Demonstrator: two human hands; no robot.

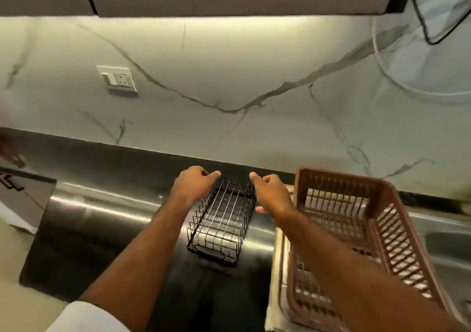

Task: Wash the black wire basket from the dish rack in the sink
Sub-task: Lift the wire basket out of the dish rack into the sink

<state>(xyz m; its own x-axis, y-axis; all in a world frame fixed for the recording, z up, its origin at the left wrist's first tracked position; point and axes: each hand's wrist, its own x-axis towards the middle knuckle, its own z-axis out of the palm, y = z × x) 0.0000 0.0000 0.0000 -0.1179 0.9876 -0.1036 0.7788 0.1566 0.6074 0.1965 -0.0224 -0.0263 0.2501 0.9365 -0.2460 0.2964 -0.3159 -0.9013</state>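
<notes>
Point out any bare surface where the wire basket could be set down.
Bare steel counter lies left of the left hand, up to the grey box. Dark surface in front of the black wire basket is also bare. Right is crowded: the brown dish rack sits beside the right hand.

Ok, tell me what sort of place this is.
Most likely a home kitchen: a steel sink area, a brown plastic dish rack beside the black wire basket, and a marble-look backsplash with a wall socket.

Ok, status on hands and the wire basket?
Left hand and right hand flank black wire basket, grip unclear. Brown dish rack close right.
</notes>
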